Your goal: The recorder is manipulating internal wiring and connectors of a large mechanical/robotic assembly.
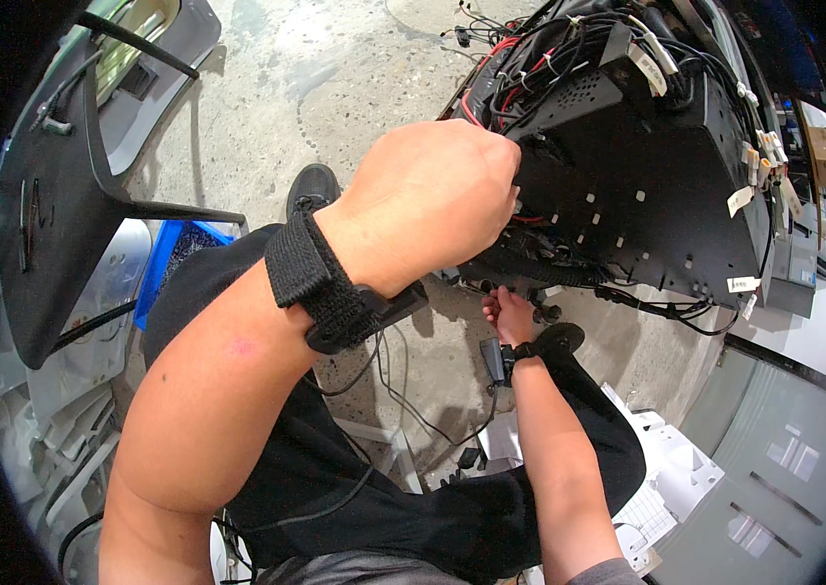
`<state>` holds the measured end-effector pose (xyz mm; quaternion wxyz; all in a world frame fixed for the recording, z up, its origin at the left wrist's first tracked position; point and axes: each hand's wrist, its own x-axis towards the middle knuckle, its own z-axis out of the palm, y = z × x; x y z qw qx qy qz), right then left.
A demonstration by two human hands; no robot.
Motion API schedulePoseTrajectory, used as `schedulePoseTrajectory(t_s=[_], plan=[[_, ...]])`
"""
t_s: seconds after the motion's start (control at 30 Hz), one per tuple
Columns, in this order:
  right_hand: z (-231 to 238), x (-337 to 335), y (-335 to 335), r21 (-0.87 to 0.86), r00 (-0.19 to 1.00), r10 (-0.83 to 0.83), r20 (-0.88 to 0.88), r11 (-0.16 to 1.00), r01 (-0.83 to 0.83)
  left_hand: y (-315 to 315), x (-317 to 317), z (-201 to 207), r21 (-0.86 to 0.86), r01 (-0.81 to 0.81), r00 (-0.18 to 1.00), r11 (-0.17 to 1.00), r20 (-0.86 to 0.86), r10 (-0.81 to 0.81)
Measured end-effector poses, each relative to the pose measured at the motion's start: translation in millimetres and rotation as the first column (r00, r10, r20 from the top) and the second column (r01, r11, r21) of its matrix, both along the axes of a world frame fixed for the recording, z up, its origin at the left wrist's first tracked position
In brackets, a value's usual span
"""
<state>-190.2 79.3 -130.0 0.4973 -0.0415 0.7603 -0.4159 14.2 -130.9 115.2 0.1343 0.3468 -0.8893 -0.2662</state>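
A large black metal panel [662, 185] stands at the right, with black and red wires [540, 83] bundled along its top. My left hand [437, 200] is closed in a fist at the panel's left edge; its fingertips and anything in them are hidden. Lower down, my right hand [511, 314] is below the panel's bottom edge with its fingers curled in. Whatever it may hold is too small to make out. Close above it runs a dark cable bundle [569, 268]. Each wrist wears a black strap with a small device, and a thin cord hangs from the right one.
At the left is a black chair-like frame [62, 205], beside a blue bin [152, 273] and white plastic parts [72, 439]. White pieces [671, 478] lie by my right knee. A frosted glass cabinet [784, 439] stands far right. Loose cords cross the speckled floor [267, 107].
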Motion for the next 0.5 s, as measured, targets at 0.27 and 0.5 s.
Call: schedulePoseTrajectory(t_s=[0.27, 0.5], plan=[[-6.3, 1.4, 1.5, -0.023, 0.999, -0.039, 0.026, 0.999, 0.039, -0.1, 2.3, -3.9, -0.031, 0.011, 0.999, 0.999, -0.045, -0.013], [-3.8, 5.1, -2.2, 0.03, 1.0, 0.0, 0.007, 1.0, -0.001, -1.3, 3.6, -3.1, -0.008, 0.009, 1.0, 1.0, -0.023, -0.009]])
